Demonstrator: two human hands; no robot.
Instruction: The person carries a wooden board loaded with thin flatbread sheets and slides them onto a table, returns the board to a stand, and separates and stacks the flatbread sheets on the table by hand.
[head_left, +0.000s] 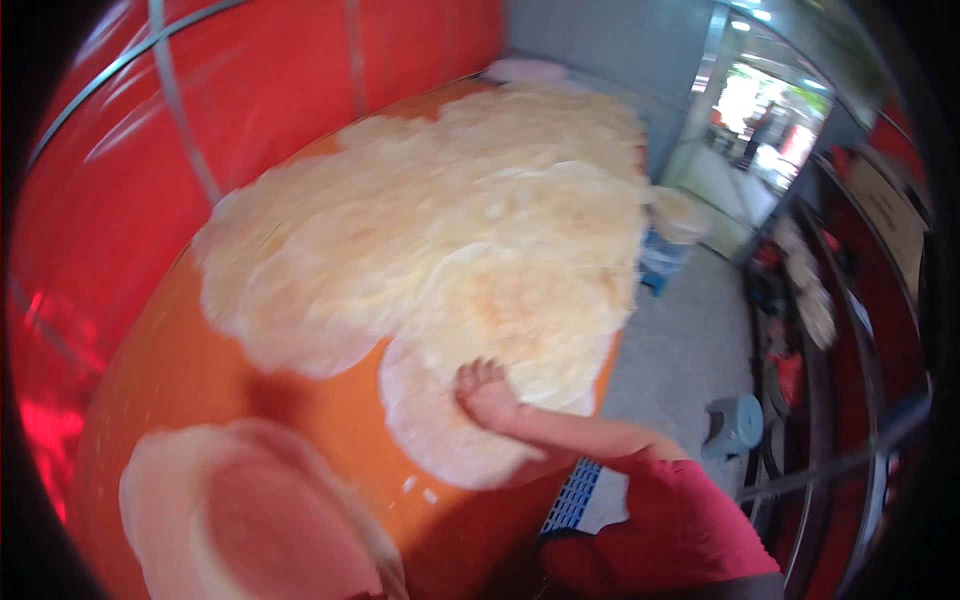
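Many thin, pale, round sheets (420, 217), resembling dough or flatbread, overlap in a broad layer on an orange surface (187, 382). My right hand (487, 394) rests palm down at the near edge of the layer, on a pale round sheet (442, 442), with its fingers a little apart. Nothing shows gripped in it. At the lower left, close to the camera, more large round sheets (161, 495) appear raised above the surface, their near part pinkish and blurred. My left hand is not in view; whether those sheets hide it cannot be told.
A red wall covering (262, 90) with metal bars borders the left side. On the right are a grey floor (682, 322), a light blue stool (739, 424), shelving (847, 300) with assorted items, and an open doorway (765, 120) with a person beyond. A blue slotted plastic item (574, 495) lies near my right arm.
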